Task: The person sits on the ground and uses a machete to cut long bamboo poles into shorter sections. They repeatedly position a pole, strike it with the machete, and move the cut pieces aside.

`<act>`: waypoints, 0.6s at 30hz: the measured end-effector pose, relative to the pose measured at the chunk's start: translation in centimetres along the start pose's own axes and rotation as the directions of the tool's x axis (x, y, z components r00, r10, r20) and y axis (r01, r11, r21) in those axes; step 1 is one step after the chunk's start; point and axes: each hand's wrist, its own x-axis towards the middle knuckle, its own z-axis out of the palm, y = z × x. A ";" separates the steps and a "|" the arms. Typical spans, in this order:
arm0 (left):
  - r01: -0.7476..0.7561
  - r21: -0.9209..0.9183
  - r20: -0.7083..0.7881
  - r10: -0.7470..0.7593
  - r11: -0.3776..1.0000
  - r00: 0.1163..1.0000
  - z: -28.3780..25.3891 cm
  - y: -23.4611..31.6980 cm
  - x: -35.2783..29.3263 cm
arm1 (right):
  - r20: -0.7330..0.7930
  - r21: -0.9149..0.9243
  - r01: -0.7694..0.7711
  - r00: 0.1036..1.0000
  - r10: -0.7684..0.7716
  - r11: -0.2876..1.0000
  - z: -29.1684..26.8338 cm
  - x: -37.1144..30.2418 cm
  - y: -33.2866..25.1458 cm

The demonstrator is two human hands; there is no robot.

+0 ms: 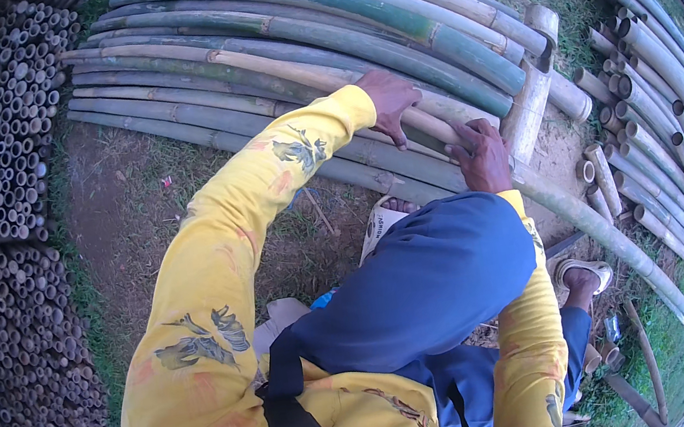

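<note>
The stacks point(0, 142) of bamboo ends stand at the left, and in front of me the row point(382, 15) of long poles runs from far left to the crosspiece point(530, 112) at the right. My pole point(428, 125) lies in the row's near half, just left of the crosspiece; how far it runs past my left hand point(394, 107) I can't tell. That hand wraps it, thumb on the near side, and my right hand point(483, 157) is clasped round it farther right. I judge this to be a steadying step, both grips on the pole. The next move seems to call for an even hold, fingers clear of the neighbouring poles.
</note>
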 end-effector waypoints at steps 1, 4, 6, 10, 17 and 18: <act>0.038 0.010 0.066 -0.039 0.999 0.997 0.3 -0.4 0.3 | -0.007 -0.004 -0.005 1.000 0.004 1.000 0.4 0.0 0.0; 0.107 0.008 0.174 -0.107 0.994 0.979 1.2 -0.8 0.2 | -0.009 -0.016 -0.002 1.000 0.002 1.000 1.2 0.2 -1.0; 0.128 -0.014 0.152 -0.124 0.992 0.981 1.8 -0.7 -0.2 | -0.007 -0.022 0.006 1.000 -0.006 1.000 1.6 0.1 -0.9; 0.112 0.002 0.173 -0.111 0.994 0.979 1.2 -0.1 1.2 | -0.104 -0.099 0.004 0.994 -0.015 0.995 1.0 -0.7 -0.5; 0.125 0.023 0.156 -0.127 0.992 0.979 1.9 -0.7 0.5 | -0.523 0.138 -0.270 0.797 0.302 0.953 -2.7 -13.4 1.8; 0.146 0.018 0.157 -0.147 0.989 0.977 1.8 -0.7 0.5 | -0.499 0.324 -0.420 0.685 0.530 0.848 -2.4 -16.3 2.1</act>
